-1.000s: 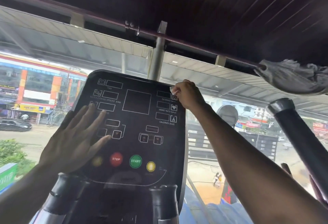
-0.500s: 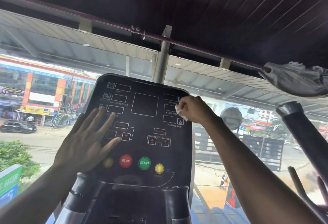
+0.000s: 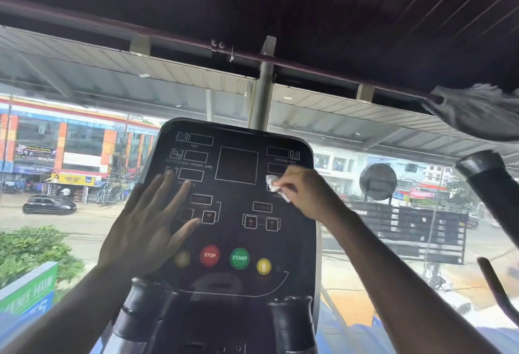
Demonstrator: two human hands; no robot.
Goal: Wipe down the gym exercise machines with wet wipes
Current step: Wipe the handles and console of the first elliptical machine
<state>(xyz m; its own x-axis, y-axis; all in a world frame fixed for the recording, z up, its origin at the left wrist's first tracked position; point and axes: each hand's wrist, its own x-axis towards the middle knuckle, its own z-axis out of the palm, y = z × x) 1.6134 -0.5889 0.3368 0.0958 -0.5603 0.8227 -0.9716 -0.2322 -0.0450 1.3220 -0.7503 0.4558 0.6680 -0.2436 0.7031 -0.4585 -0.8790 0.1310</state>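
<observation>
White wet wipe (image 3: 276, 187) is pinched, wadded small, in my right hand (image 3: 307, 193), pressed against the right side of the black console panel (image 3: 238, 241) by the readout boxes. My left hand (image 3: 146, 224) lies flat on the panel's left side, fingers (image 3: 179, 195) straight and spread, bracing it. I judge the risk is in the buttons: my left thumb rests close to an arrow key (image 3: 208, 216), and a downward sweep could press START (image 3: 239, 258). So small a wad may also skip patches or slip from my pinch.
</observation>
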